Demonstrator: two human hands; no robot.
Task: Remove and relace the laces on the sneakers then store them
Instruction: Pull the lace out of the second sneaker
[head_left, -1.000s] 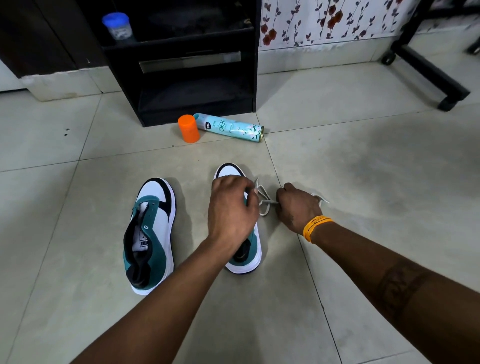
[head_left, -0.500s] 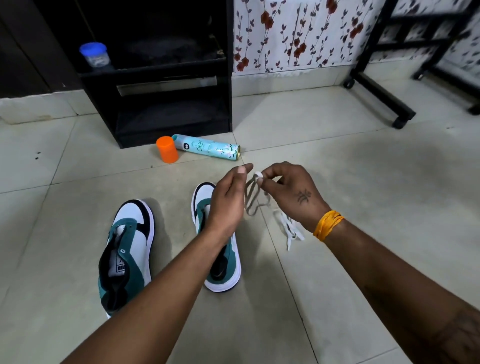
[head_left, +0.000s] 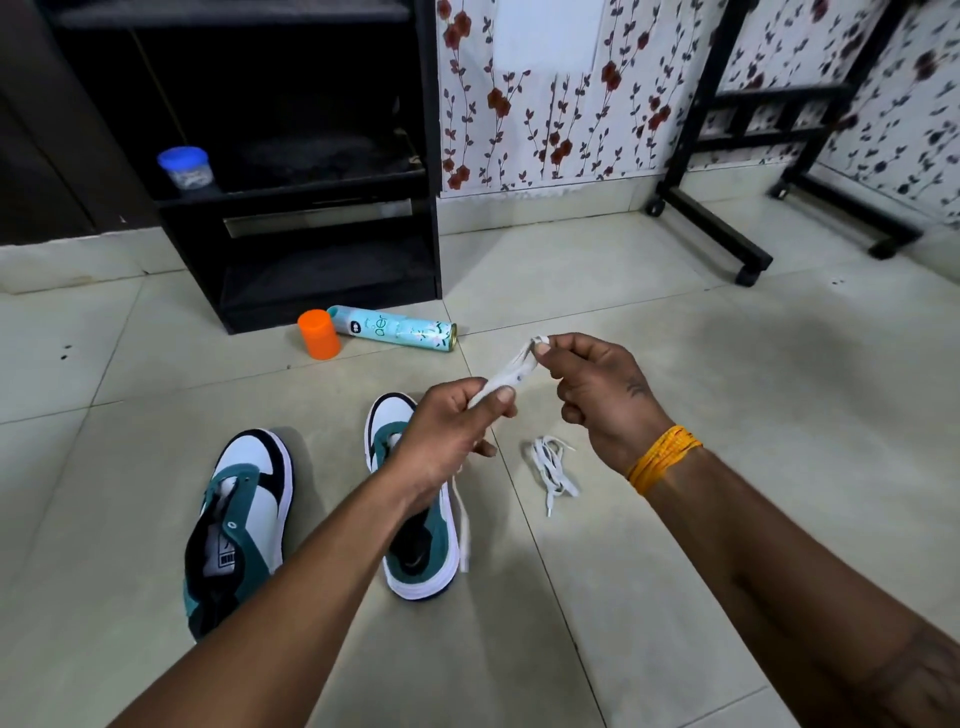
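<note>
Lace (head_left: 506, 375) pinched between left hand (head_left: 447, 441) and right hand (head_left: 597, 395), both grips clamped on it, above floor (head_left: 675, 364). Tail hanging at 6 o'clock beside right sneaker (head_left: 415, 545). Risk: slipping out, tangling with second lace (head_left: 553, 467) at 5 o'clock.

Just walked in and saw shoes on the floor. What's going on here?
A person is taking the laces off a pair of sneakers. Both hands hold one white lace in the air: the left hand pinches its lower part, the right hand its upper end. Another lace lies bundled on the tiles. The left sneaker and right sneaker sit unlaced on the floor.
</note>
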